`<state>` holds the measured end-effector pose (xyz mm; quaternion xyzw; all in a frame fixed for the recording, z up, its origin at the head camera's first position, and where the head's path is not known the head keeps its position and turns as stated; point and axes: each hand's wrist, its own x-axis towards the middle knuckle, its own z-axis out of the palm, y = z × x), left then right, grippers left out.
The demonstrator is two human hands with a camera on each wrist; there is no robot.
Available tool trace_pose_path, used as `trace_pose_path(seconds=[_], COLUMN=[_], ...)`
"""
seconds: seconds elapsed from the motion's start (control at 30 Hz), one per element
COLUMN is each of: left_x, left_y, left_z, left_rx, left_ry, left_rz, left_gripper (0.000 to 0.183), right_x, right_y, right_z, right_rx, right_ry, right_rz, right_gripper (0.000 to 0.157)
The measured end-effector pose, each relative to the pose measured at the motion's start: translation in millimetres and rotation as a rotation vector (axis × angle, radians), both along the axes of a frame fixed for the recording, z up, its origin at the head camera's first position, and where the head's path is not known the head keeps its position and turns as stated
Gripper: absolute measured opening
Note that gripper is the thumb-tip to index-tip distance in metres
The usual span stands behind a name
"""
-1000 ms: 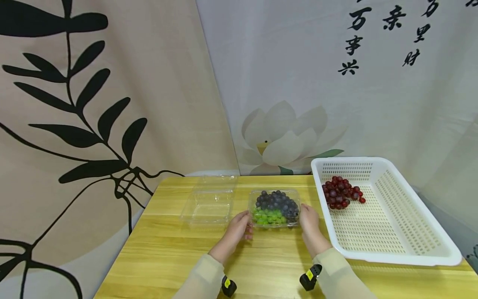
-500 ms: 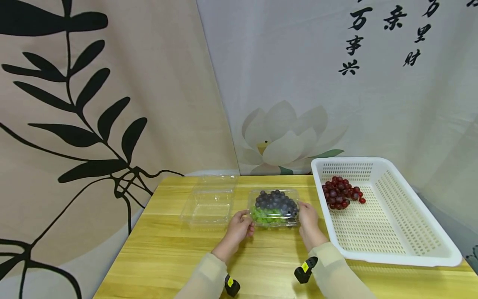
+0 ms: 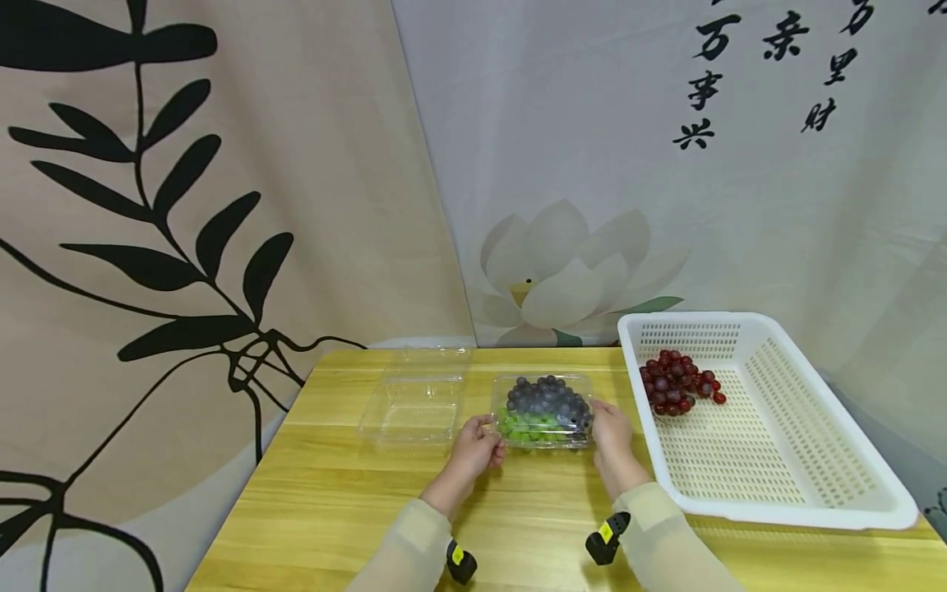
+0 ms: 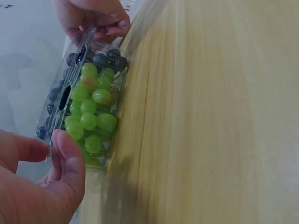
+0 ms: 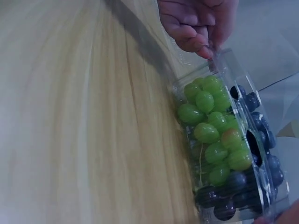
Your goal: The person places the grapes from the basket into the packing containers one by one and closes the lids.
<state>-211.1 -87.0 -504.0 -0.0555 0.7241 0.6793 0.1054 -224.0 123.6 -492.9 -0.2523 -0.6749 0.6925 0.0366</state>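
A clear plastic clamshell box (image 3: pixel 543 440) sits on the table with its lid over the fruit. Inside are green grapes (image 4: pixel 88 107) along the near side and dark grapes (image 3: pixel 549 400) behind and above them. My left hand (image 3: pixel 475 450) pinches the rim at the near left corner between thumb and fingers, plain in the left wrist view. At the near right corner, my right hand (image 3: pixel 612 436) grips the rim, its fingers curled there in the left wrist view. Only a bit of that hand shows at the lower edge of the right wrist view.
To the left lies a second clear clamshell box (image 3: pixel 422 403), opened out. A white perforated basket (image 3: pixel 740 460) stands at the right, with a bunch of red grapes (image 3: pixel 673 382) in its far left part. Everything rests on a wooden table (image 3: pixel 333 510) before a printed curtain.
Over the second, my left hand has shifted slightly up and right onto the box's corner, and the right hand slightly up. Glare now covers the green grapes under the lid.
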Motion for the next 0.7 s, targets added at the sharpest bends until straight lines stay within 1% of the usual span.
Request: trace_pose_path(seconds=[0.13, 0.2, 0.3, 0.5, 0.57, 0.7], left_x=[0.9, 1.8, 3.4, 4.6, 5.3, 7.3], left_y=[-2.4, -3.9, -5.8, -8.7, -8.8, -7.9], left_z=[-4.3, -6.0, -8.0, -10.9, -10.1, -8.4], left_rx=[0.011, 0.01, -0.012, -0.07, -0.072, -0.059], left_ry=[-0.039, -0.056, -0.069, -0.057, -0.055, -0.028], left_rz=[-0.018, -0.022, -0.028, -0.06, -0.067, -0.077], left_gripper=[0.044, 0.04, 0.034, 0.032, 0.03, 0.026], right_x=[4.9, 9.2, 18.0, 35.3, 39.4, 43.7], right_y=[2.9, 3.7, 3.7, 3.8, 4.8, 8.0], right_z=[-1.3, -1.7, 0.1, 3.2, 2.6, -0.6], right_rx=[0.017, 0.022, 0.002, -0.026, -0.017, 0.014], right_ry=[-0.015, -0.028, -0.037, -0.061, -0.064, -0.067], right_rz=[0.025, 0.043, 0.074, 0.153, 0.162, 0.167], right_gripper=[0.044, 0.046, 0.048, 0.047, 0.047, 0.046])
